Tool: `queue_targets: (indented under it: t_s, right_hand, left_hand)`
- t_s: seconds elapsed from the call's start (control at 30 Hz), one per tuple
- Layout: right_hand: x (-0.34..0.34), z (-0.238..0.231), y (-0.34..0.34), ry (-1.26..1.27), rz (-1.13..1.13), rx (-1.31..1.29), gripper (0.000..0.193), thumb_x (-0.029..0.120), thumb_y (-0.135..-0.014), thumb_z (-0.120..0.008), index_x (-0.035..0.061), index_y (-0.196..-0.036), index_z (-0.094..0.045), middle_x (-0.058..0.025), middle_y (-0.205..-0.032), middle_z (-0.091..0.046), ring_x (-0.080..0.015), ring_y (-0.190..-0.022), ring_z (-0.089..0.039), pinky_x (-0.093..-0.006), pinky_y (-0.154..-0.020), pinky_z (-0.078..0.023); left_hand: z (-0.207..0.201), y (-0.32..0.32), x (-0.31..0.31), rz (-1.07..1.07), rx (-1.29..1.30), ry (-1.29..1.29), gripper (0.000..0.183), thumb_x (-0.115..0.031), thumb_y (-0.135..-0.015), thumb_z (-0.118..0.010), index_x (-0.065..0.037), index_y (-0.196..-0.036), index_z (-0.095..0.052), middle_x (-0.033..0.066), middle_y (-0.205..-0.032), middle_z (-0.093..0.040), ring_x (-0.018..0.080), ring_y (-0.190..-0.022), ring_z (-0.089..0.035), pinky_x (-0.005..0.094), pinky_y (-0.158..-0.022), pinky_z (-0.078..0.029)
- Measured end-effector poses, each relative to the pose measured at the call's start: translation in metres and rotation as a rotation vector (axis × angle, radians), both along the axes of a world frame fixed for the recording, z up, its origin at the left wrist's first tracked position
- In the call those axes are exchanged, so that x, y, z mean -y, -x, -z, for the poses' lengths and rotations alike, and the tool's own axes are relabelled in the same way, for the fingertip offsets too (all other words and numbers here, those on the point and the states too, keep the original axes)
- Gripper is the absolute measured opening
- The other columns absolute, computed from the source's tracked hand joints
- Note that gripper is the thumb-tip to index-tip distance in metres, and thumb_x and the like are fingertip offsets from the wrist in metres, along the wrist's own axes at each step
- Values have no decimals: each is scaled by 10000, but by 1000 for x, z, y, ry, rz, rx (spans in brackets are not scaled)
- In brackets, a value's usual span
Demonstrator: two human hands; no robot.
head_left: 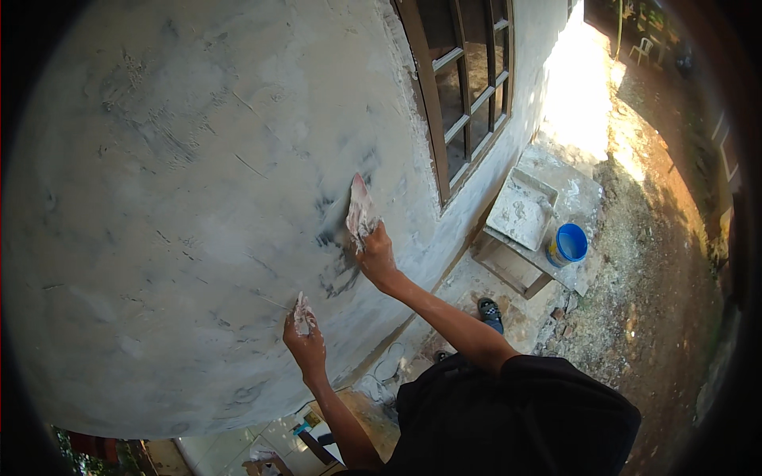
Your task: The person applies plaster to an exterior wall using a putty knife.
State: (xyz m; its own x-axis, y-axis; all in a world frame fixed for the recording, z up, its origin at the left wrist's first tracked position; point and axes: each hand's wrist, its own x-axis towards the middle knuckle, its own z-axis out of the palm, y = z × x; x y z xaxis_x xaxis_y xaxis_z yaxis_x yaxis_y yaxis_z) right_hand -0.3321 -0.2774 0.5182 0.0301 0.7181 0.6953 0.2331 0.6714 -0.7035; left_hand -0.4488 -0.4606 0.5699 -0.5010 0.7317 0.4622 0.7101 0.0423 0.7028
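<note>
My right hand (378,255) is closed round a putty knife (361,208), its blade smeared with white putty and lying close against the wall (198,230). Lower down and to the left, my left hand (305,347) grips a second putty knife (302,314), coated with wet putty. The wall is grey-white and patchy, with dark bare spots and scratch marks around the right-hand blade. Both handles are mostly hidden in my fingers.
Right of the blades is a brown-framed window (435,103) with several panes. Below it a low wooden table (516,268) bears a putty-crusted tray (502,224) and a blue-rimmed bucket (568,244). My sandalled foot (490,312) stands near the table, beside rough, rubble-strewn ground (619,317).
</note>
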Motion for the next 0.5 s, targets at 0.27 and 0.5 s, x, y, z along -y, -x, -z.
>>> queue_targets:
  t_s: [0.27,0.5]
  right_hand:
    - [55,30,-4,-102,-171,87,366,-34,-660,-645,-17,-1024,-604,-233,-966,-563,-423,-795,-537,-480,-693,-480]
    - [-6,-3,-8,47,50,14,262,-46,-666,-630,-29,-927,-620,-249,-906,-549,-429,-795,-535,-464,-659,-474]
  left_hand:
    - [-49,-11,-25,40,-486,-28,384,-15,-838,-572,-40,-1220,-585,161,-1284,-531,319,-1179,-487,432,-1013,-354]
    - [-56,-20,-49,127,-716,34,543,-61,-812,-605,-97,-1342,-490,200,-1473,-305,375,-1360,-278,491,-1105,-224]
